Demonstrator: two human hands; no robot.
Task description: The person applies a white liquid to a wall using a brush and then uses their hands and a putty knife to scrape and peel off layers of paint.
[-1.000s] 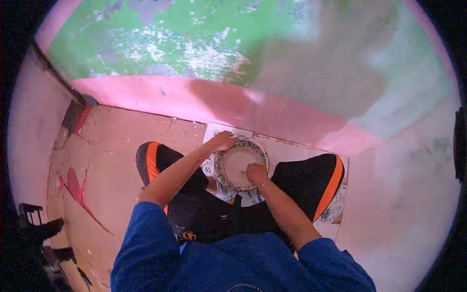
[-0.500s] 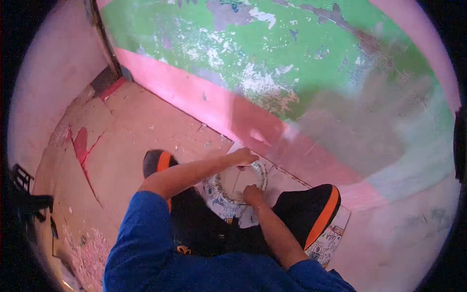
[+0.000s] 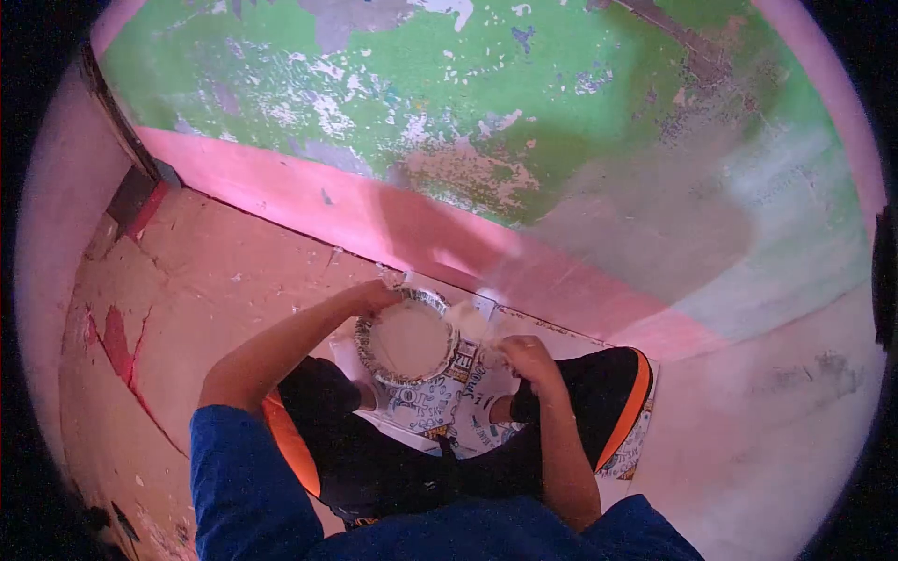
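Observation:
A round tub (image 3: pixel 408 341) of pale, smooth paste stands between my legs on the printed sheet, its rim crusted with dried bits. My left hand (image 3: pixel 377 295) is closed on the tub's far left rim; its fingertips are partly hidden. To the right of the tub, my right hand (image 3: pixel 528 360) is closed round what looks like a scraper (image 3: pixel 471 322), its end covered with pale paste. Blur hides the scraper's exact shape. That end is near the tub's right rim, outside the opening.
Ahead rises a wall (image 3: pixel 561 112) with peeling green paint, a pink band and a smooth greyish patch. The printed sheet (image 3: pixel 419 397) lies under the tub. My bent legs (image 3: pixel 599 402) flank it. Cracked reddish floor (image 3: pixel 215 271) extends left.
My right hand has come out of the tub and moved right, with the paste-covered end now visible. My left hand remains at the rim. The view has shifted right, and my legs have changed position.

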